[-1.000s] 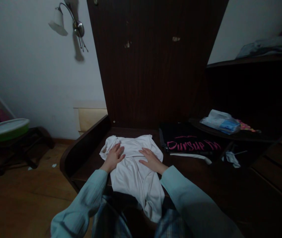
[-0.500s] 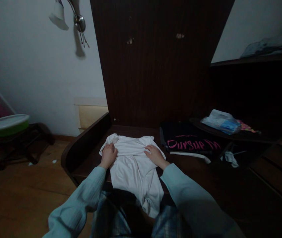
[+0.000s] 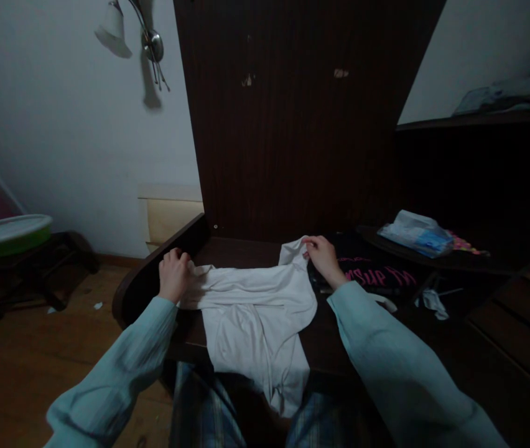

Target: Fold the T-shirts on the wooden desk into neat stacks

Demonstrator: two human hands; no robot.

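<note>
A white cloth garment [image 3: 251,323] lies spread over the dark wooden surface [image 3: 232,249], its lower part hanging off the front edge towards my knees. My left hand [image 3: 175,274] is closed on the garment's upper left end, near the side rail. At the upper right, my right hand [image 3: 323,255] pinches a corner of the garment between thumb and fingers and holds it a little raised. Folds run across the upper part of the cloth. The garment's exact kind cannot be made out.
A folded black garment with pink lettering [image 3: 381,277] lies to the right. Beyond it sits a blue and white plastic packet [image 3: 417,233]. A raised wooden side rail [image 3: 153,267] borders the left. A green basin [image 3: 10,236] rests on a low stand at far left.
My hands have moved apart, the left one outward to the left and the right one up and to the right. Both ends of the white garment are pulled outward, and its right corner is lifted.
</note>
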